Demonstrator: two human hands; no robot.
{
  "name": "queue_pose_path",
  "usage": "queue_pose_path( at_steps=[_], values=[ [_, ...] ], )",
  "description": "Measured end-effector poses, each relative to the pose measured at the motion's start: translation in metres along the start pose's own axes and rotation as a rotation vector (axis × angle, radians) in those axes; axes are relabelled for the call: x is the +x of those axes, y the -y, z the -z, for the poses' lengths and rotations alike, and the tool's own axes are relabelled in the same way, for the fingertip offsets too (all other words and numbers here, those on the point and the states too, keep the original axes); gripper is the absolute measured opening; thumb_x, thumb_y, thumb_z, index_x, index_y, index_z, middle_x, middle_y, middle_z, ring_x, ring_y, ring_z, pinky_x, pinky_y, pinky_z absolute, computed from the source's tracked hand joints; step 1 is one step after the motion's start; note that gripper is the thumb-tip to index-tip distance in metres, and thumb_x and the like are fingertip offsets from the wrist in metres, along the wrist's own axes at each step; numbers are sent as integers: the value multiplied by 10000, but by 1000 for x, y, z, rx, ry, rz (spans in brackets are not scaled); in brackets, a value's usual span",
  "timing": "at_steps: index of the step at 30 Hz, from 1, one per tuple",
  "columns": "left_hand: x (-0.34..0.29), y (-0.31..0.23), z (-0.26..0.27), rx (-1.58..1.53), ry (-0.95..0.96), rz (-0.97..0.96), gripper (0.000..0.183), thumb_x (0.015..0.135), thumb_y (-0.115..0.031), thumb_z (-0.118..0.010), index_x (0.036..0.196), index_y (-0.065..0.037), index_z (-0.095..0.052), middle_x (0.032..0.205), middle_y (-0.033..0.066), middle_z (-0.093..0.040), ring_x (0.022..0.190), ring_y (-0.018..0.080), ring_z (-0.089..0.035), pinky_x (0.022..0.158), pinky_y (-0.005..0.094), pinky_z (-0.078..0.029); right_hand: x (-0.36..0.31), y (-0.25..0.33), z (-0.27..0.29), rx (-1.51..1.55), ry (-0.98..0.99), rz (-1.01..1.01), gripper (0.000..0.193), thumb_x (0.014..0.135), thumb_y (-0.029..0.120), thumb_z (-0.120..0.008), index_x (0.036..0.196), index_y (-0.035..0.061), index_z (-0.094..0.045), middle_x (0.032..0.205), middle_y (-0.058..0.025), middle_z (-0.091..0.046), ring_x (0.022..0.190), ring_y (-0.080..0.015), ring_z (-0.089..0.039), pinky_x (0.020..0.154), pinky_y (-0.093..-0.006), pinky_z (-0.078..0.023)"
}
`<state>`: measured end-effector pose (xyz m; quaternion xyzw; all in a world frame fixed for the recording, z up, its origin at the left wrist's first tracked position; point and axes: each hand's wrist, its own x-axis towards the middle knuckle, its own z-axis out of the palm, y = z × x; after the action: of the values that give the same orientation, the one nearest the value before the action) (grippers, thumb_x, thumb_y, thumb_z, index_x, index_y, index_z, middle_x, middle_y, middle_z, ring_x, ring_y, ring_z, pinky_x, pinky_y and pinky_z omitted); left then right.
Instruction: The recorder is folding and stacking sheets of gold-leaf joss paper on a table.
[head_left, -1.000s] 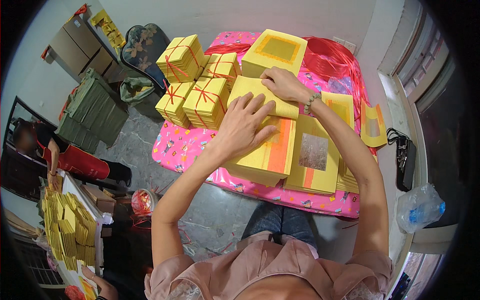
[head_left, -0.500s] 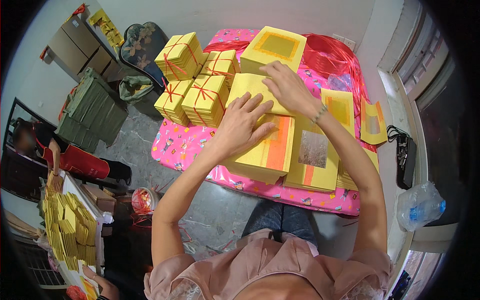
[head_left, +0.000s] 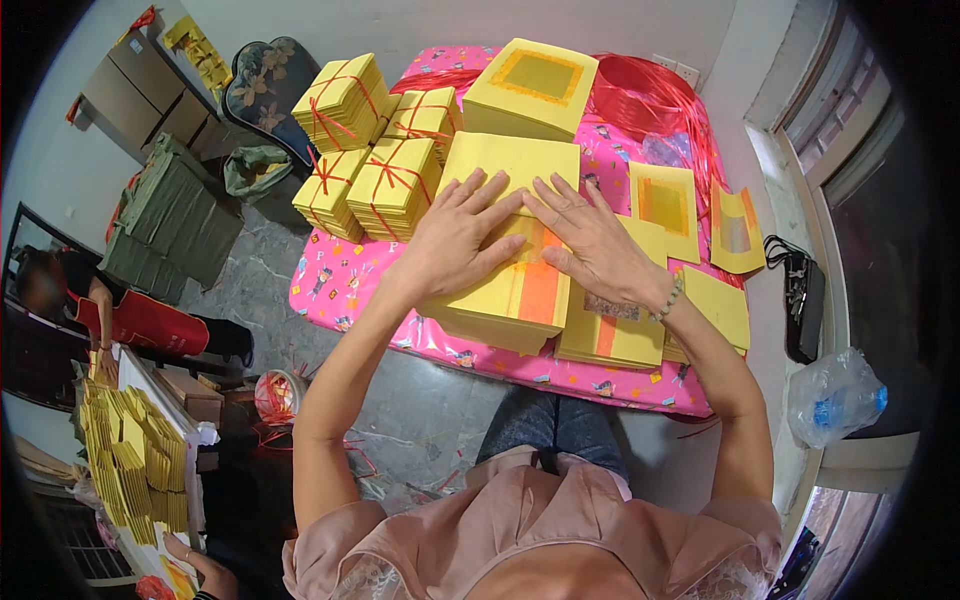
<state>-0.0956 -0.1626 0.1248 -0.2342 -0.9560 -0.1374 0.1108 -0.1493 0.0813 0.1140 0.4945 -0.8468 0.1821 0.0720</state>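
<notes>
My left hand (head_left: 465, 235) lies flat, fingers spread, on a stack of yellow paper (head_left: 500, 305) with an orange stripe on top. Beside it my right hand (head_left: 595, 240) also lies flat, its fingertips near the left hand's. Both sets of fingers reach the near edge of a plain yellow sheet (head_left: 515, 155) at the far part of the stack; whether it is folded is hard to make out. Under my right wrist is another yellow stack (head_left: 630, 345) with a silvery patch, partly covered by my hand.
Bundles of yellow paper tied with red string (head_left: 395, 180) stand at left on the pink table cover (head_left: 340, 290). Behind is a tall yellow stack (head_left: 535, 75); red string (head_left: 650, 100) lies at back right. A person (head_left: 150, 315) works at a table of yellow bundles (head_left: 130, 450).
My right hand has come nearer, from the far sheet down to beside my left hand, and now lies flat. The left hand stays on the stack. The whole view has shifted slightly.
</notes>
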Motion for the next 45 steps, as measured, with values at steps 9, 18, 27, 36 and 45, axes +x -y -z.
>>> queue_pose_path(
  at_steps=[9, 18, 27, 36, 45],
  values=[
    [-13, 16, 1, -25, 71, 76, 655, 996, -545, -447, 1538, -189, -356, 1605, 182, -257, 1491, 406, -186, 1212, 482, -205, -2, -3, -3, -10, 38, 2, 587, 1034, 436, -404, 1542, 152, -322, 1601, -143, -288, 1496, -329, -221, 1203, -574, -132],
    [-9, 32, 7, -189, 104, 95, 661, 987, -522, -504, 1537, -185, -360, 1612, 217, -220, 1506, 405, -139, 1204, 555, -99, 24, -21, 10, 44, -120, 71, 413, 989, 315, -552, 1324, 78, -599, 1368, -157, -581, 1319, -304, -492, 1110, -484, -341],
    [2, -5, 21, 197, -246, 26, 470, 833, -240, -711, 1290, -171, -627, 1324, 128, -614, 1257, 313, -530, 1090, 478, -344, 20, -7, 11, -264, -483, 378, 189, 885, 222, -691, 983, 62, -674, 968, -55, -723, 864, -210, -693, 836, -350, -555],
    [-54, -50, 24, 483, -661, -210, 393, 763, -114, -672, 1152, -148, -713, 1206, 19, -682, 935, 203, -636, 765, 331, -484, -46, 68, 35, 261, -596, -149, 720, 858, 328, -756, 1426, 7, -452, 1339, -173, -550, 1260, -286, -540, 985, -407, -493],
    [-87, -68, 3, 447, -829, -168, 311, 815, -149, -704, 1107, -241, -757, 1196, -6, -693, 1015, 191, -609, 859, 320, -402, -58, 86, 35, 1371, -319, -391, 593, 964, 132, -655, 1432, -28, -330, 1056, -82, -608, 970, -99, -583, 830, -238, -476]
  ],
)
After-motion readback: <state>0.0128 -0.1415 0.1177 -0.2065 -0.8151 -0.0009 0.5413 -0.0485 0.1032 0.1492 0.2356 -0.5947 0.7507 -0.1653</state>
